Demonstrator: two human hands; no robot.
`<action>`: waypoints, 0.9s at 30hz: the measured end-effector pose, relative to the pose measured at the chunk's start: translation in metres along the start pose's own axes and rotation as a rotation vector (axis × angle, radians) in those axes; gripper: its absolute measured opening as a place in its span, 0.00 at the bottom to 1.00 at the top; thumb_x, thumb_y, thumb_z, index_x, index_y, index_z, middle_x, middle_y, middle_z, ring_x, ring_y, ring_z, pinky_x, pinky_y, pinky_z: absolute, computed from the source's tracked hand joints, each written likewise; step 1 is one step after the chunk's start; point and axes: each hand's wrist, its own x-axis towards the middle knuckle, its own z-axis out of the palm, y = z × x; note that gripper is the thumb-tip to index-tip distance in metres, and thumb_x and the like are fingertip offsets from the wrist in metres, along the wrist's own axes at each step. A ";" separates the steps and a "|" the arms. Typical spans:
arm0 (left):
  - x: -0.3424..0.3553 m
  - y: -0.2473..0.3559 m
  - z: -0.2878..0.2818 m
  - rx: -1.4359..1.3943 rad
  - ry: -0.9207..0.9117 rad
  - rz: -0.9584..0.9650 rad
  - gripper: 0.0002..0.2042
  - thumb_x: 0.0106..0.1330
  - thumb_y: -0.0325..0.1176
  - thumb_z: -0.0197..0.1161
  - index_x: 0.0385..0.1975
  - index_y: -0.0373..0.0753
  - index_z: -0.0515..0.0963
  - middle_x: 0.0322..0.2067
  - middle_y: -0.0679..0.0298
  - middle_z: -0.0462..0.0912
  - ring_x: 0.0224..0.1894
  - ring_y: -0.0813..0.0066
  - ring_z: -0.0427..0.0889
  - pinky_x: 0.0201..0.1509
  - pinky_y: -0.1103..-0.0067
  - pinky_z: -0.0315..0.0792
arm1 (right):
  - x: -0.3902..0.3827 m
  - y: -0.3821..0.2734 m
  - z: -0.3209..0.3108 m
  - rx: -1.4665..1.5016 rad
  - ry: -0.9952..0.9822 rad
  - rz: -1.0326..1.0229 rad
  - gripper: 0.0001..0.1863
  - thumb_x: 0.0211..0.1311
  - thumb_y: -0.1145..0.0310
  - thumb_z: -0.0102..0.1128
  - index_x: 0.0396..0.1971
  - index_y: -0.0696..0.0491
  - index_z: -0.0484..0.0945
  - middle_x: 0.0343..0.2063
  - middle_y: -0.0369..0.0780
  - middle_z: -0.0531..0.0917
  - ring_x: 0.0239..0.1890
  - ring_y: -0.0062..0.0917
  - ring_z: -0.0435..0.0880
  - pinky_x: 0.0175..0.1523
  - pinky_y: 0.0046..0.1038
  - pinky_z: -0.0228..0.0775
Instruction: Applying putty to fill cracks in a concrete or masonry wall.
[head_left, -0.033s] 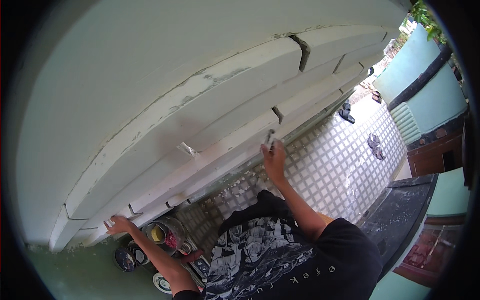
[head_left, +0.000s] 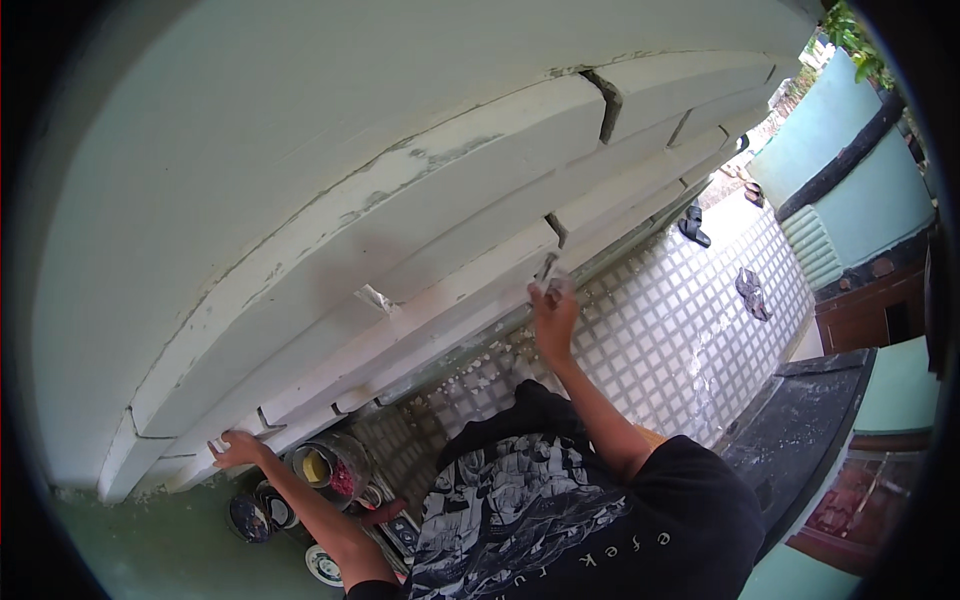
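Note:
A white stepped moulding (head_left: 330, 300) runs along the pale wall, with dark notches cut into its bands and scuffed grey patches on its upper edge. My right hand (head_left: 553, 305) is closed around a small grey hand tool (head_left: 546, 268), blurred by motion, its exact kind unclear. The tool is by the moulding's lower bands, just below a dark notch (head_left: 556, 229); whether it touches the surface I cannot tell. At the moulding's lower left end, my left hand (head_left: 240, 449) grips the edge of a band, fingers bent over it beside another notch.
Below my left forearm stand a bucket (head_left: 350, 452) holding red and yellow things, and several small containers (head_left: 250, 518). White crumbs lie on the tiled floor (head_left: 640, 340) along the wall's foot. Sandals (head_left: 752, 294) are farther right. A dark ledge (head_left: 800, 400) is at the right.
My right hand has shifted slightly to the right, and the tool in it has turned, showing a lighter grey face. My left hand has stayed in place on the moulding.

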 end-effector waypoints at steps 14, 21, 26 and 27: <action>-0.003 0.003 0.003 -0.002 -0.012 -0.020 0.26 0.59 0.34 0.54 0.58 0.31 0.70 0.65 0.32 0.49 0.69 0.37 0.51 0.67 0.53 0.54 | 0.012 0.007 0.020 0.301 0.258 0.152 0.11 0.59 0.80 0.64 0.41 0.62 0.74 0.45 0.44 0.79 0.44 0.25 0.81 0.48 0.25 0.78; 0.000 0.002 0.000 -0.003 0.001 -0.015 0.25 0.59 0.33 0.53 0.57 0.30 0.70 0.65 0.31 0.48 0.68 0.37 0.52 0.67 0.52 0.55 | 0.005 -0.003 0.025 0.366 0.260 0.134 0.13 0.53 0.83 0.68 0.37 0.61 0.75 0.42 0.43 0.81 0.42 0.23 0.81 0.45 0.24 0.76; -0.002 0.005 -0.001 0.002 -0.038 -0.028 0.24 0.59 0.32 0.53 0.56 0.30 0.71 0.65 0.32 0.49 0.68 0.37 0.52 0.67 0.53 0.55 | -0.015 -0.034 0.034 0.353 0.149 0.100 0.13 0.49 0.82 0.71 0.35 0.60 0.77 0.38 0.43 0.83 0.39 0.25 0.83 0.45 0.25 0.76; 0.000 0.002 -0.003 0.017 -0.030 -0.022 0.24 0.59 0.32 0.53 0.56 0.29 0.71 0.64 0.32 0.50 0.67 0.38 0.53 0.66 0.53 0.55 | -0.017 -0.048 0.033 0.254 0.091 -0.038 0.13 0.48 0.82 0.71 0.34 0.60 0.78 0.37 0.43 0.84 0.39 0.27 0.84 0.45 0.26 0.76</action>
